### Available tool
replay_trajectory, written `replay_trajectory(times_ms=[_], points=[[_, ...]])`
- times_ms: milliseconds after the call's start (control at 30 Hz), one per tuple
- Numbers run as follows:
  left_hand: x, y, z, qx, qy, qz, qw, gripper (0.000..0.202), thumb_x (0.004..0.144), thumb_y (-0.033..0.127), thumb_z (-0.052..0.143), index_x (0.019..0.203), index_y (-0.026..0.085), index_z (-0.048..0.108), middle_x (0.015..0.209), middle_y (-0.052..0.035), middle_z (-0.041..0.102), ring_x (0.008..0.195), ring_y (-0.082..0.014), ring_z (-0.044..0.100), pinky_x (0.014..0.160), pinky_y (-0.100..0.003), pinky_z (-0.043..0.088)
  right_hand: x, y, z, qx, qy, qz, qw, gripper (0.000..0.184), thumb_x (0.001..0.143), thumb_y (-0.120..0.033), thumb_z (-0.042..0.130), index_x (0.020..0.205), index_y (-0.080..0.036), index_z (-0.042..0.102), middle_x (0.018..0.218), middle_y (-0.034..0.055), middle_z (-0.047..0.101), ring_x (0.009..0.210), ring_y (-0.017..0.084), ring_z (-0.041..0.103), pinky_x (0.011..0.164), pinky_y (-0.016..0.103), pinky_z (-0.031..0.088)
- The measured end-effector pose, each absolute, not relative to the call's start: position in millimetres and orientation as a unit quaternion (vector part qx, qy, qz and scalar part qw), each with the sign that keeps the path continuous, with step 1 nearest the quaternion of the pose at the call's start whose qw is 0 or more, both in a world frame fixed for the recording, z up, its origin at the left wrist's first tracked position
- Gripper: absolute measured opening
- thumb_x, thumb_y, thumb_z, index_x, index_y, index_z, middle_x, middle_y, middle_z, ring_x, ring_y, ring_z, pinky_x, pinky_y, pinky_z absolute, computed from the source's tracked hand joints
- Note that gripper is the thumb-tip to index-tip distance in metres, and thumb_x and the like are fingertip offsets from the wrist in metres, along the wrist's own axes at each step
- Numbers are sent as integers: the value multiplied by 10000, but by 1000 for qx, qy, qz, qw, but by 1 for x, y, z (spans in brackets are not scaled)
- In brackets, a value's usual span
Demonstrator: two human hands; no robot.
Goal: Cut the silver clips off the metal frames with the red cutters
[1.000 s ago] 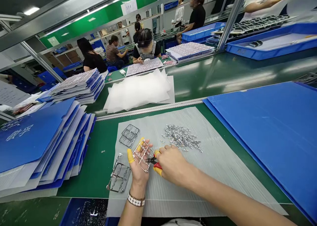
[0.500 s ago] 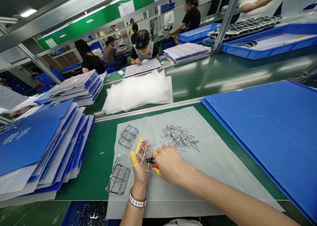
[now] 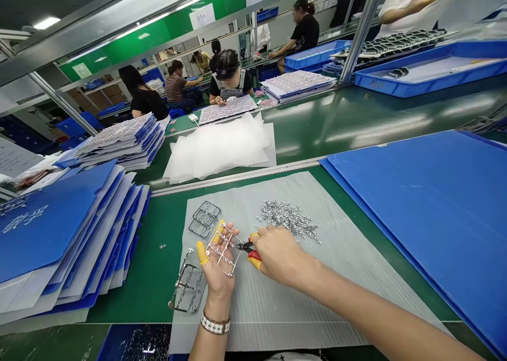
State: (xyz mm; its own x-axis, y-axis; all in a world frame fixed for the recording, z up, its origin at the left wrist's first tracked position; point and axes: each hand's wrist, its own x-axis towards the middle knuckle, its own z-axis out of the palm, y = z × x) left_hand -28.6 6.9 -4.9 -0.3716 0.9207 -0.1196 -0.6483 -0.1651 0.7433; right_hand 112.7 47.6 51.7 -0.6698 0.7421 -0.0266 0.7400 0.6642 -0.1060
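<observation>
My left hand (image 3: 216, 274), with yellow finger cots on thumb and a finger, holds a shiny metal frame of small parts (image 3: 223, 247) above the grey ribbed sheet (image 3: 301, 297). My right hand (image 3: 279, 255) is closed on small red-handled cutters (image 3: 249, 248) whose tip touches the frame's right edge. A pile of tiny silver parts (image 3: 289, 221) lies just beyond my right hand. Two cut frames (image 3: 204, 219) lie beyond my left hand, and another frame (image 3: 189, 288) lies to its left.
Stacks of blue and white boards (image 3: 63, 234) fill the left. A large blue board (image 3: 431, 213) lies right. White foam sheets (image 3: 222, 144) rest on the green conveyor (image 3: 356, 118). A blue bin of frames (image 3: 134, 342) sits at the near edge. Several people work at benches beyond.
My left hand has tilted the frame flatter and shifted it slightly left. My right hand moved the cutters up to the frame's right edge.
</observation>
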Motion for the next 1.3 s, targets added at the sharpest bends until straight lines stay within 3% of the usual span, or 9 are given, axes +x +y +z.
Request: replay_trajectory(times_ms=[300, 667, 800, 867, 1067, 1167, 1300], points=[[-21, 5, -8, 210, 393, 732, 516, 639, 819, 657, 358, 1065, 156, 669, 1106, -139, 663, 972, -257, 627, 967, -410, 402, 108, 53, 45, -415, -909, 41, -2, 292, 817, -422, 568, 851, -146, 656, 807, 112, 665, 793, 270, 629, 681, 350, 455], [-19, 2, -14, 246, 418, 716, 502, 630, 813, 664, 390, 1138, 183, 633, 1168, -130, 636, 1037, -262, 598, 945, -397, 422, 108, 53, 54, -396, -914, 81, -22, 198, 838, -295, 548, 877, -139, 663, 812, 135, 673, 769, 249, 650, 653, 305, 449], [-20, 1, -7, 246, 409, 726, 494, 606, 833, 633, 369, 1123, 176, 640, 1156, -129, 636, 1042, -264, 594, 954, -390, 414, 116, 55, 49, -411, -908, 80, 11, 206, 799, -317, 581, 871, -137, 651, 834, 128, 665, 799, 259, 627, 687, 316, 433], [-19, 2, -3, 241, 398, 748, 474, 561, 849, 579, 371, 1174, 190, 611, 1170, -118, 625, 1065, -261, 584, 974, -385, 396, 119, 55, 40, -432, -891, 127, 55, 223, 781, -342, 590, 876, -145, 634, 831, 107, 654, 803, 255, 609, 687, 317, 422], [-2, -2, 7, 222, 364, 790, 441, 546, 878, 406, 357, 1402, 252, 362, 1248, -88, 572, 1229, -259, 475, 1072, -423, 293, 104, 50, 3, -473, -679, 512, 229, 100, 802, -278, 503, 835, -183, 498, 732, -15, 562, 672, 140, 538, 584, 232, 400], [-3, -11, 7, 242, 376, 774, 448, 542, 876, 414, 369, 1390, 246, 386, 1283, -88, 556, 1267, -260, 434, 1092, -424, 276, 107, 56, 2, -435, -645, 558, 288, 83, 785, -242, 506, 804, -192, 442, 731, -27, 513, 662, 120, 503, 595, 222, 398], [-30, -17, 4, 278, 414, 733, 463, 568, 868, 542, 357, 1253, 174, 552, 1153, -128, 632, 1173, -286, 522, 1088, -474, 273, 130, 75, 30, -315, -791, 484, 202, 72, 765, -204, 535, 759, -193, 463, 689, -40, 487, 616, 107, 447, 568, 215, 342]])
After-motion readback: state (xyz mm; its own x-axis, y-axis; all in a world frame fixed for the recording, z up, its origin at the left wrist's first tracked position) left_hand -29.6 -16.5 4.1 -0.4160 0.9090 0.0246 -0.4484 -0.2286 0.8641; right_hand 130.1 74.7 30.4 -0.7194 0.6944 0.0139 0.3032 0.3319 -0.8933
